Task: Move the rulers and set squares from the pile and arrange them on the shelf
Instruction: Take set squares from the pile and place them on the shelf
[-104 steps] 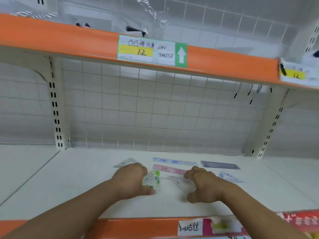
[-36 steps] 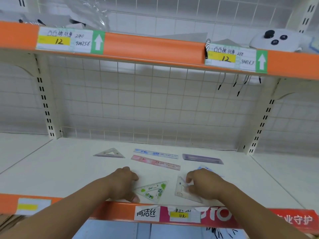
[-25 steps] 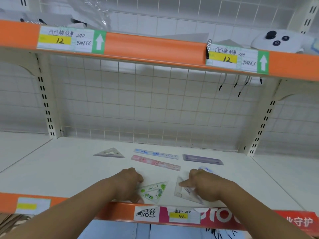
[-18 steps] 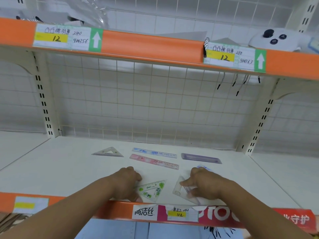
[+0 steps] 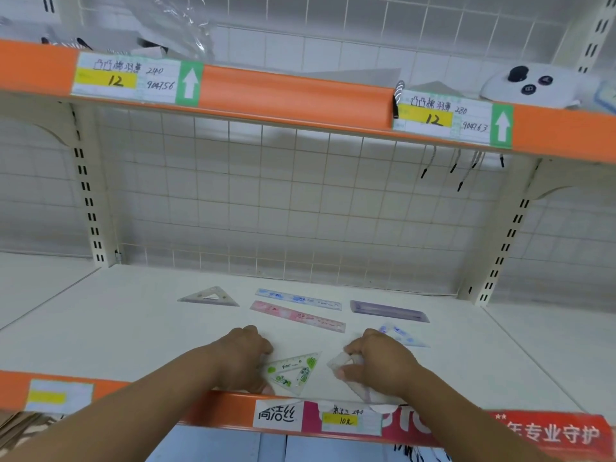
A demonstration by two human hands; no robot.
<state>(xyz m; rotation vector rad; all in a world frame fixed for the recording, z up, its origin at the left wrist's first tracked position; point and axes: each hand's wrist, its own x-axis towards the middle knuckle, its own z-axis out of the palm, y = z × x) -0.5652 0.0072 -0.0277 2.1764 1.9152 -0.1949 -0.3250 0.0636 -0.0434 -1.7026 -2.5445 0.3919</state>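
Observation:
On the white shelf (image 5: pixel 133 328) lie a clear set square (image 5: pixel 210 296), a blue ruler (image 5: pixel 298 299), a pink ruler (image 5: pixel 297 316), a purple ruler (image 5: pixel 388 311) and a blue-patterned set square (image 5: pixel 403 336). My left hand (image 5: pixel 243 356) pinches the left corner of a green-patterned set square (image 5: pixel 295 371) lying flat near the front edge. My right hand (image 5: pixel 380 363) grips a clear pinkish set square (image 5: pixel 340 361), mostly hidden under its fingers.
An orange front rail (image 5: pixel 216 408) with price labels runs below my hands. An upper orange shelf (image 5: pixel 293 95) carries labels and a white controller (image 5: pixel 530 86). A wire grid back panel (image 5: pixel 283 201) and slotted uprights (image 5: pixel 86 195) bound the bay.
Both hands have drawn back from mid-shelf to the front edge with their set squares. In the last second the right hand has curled tighter over its piece; the green one barely moved.

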